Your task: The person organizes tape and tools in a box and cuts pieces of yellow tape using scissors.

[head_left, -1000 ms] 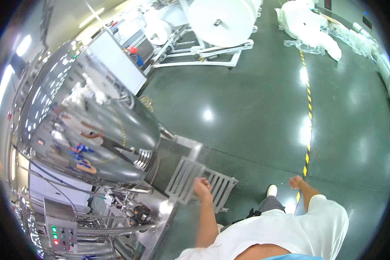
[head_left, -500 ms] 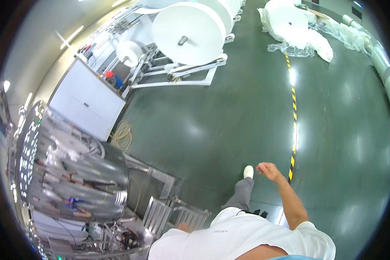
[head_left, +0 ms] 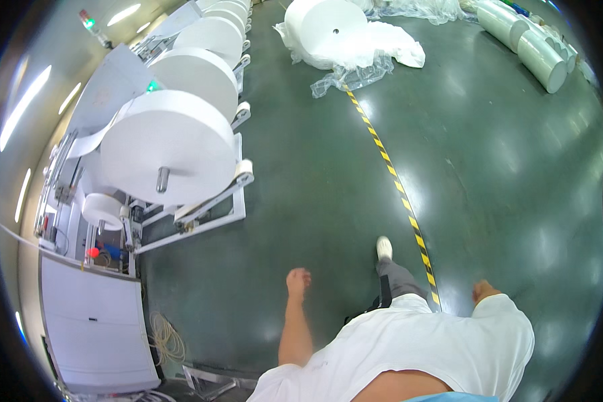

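Two bare hands show in my head view, either side of a white shirt (head_left: 415, 342). I see the left hand (head_left: 298, 283) held out ahead over the floor (head_left: 301, 174), its fingers curled loosely in toward the palm. The right hand (head_left: 484, 290) comes out just past the sleeve (head_left: 506, 315), small and blurred, so I cannot tell how its fingers stand. Between the two, a grey trouser leg (head_left: 404, 280) reaches ahead, ending in a white shoe (head_left: 384, 248). The tape (head_left: 409, 206), striped yellow and black, is on the floor between the hands, nearer the right one, and runs away from me. Off to my left lies a coiled hose (head_left: 166, 338), just beside a white cabinet (head_left: 90, 348). Past those, a white rack (head_left: 239, 201) carries a big roll (head_left: 167, 144) on a metal shaft (head_left: 162, 179), with a small roll (head_left: 102, 210) lower down. More rolls (head_left: 204, 74) line up behind it. Farther off, another large roll (head_left: 318, 25) stands on the floor at the tape's far end, white wrapping (head_left: 395, 47) and crumpled clear film (head_left: 367, 72) spread about its foot. Pale rolls (head_left: 543, 60) lie together on the floor at my far right.
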Available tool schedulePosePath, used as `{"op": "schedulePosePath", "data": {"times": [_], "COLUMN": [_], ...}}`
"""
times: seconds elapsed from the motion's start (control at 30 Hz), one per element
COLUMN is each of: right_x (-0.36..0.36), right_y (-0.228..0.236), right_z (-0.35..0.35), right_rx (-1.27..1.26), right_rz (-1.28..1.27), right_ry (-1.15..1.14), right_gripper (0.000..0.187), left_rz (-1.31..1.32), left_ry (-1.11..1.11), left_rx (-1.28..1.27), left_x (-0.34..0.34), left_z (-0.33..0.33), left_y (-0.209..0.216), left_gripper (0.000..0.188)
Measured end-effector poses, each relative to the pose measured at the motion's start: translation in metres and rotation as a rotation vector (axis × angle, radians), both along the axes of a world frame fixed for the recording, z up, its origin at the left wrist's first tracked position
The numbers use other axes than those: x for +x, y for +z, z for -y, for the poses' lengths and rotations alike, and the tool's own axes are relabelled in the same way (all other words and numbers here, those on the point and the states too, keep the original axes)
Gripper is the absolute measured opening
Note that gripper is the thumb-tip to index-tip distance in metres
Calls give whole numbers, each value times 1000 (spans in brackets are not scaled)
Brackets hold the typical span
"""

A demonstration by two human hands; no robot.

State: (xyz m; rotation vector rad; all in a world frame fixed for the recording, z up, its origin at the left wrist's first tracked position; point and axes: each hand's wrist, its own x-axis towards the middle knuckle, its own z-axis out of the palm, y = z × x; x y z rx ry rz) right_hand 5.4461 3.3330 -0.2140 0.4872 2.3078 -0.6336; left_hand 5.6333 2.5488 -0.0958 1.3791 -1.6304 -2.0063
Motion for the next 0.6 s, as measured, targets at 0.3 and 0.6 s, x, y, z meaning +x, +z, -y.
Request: {"op": "schedulePosePath", "data": {"times": [0.3,0.6], "right_x": [-454,-987], "right_y": [-22,53], "right_z": [323,939], "right_rx": [265,-803], "right_rz": [295,-403], "right_ry": [734,497], "right_gripper": [27,34], "left_rz": [220,838], "left_ry": [159,-632], "left_rx": [79,-232], "left_x": [-289,-451], "left_z": [217,315], "left_y": [-22,-23], "left_gripper": [19,23]}}
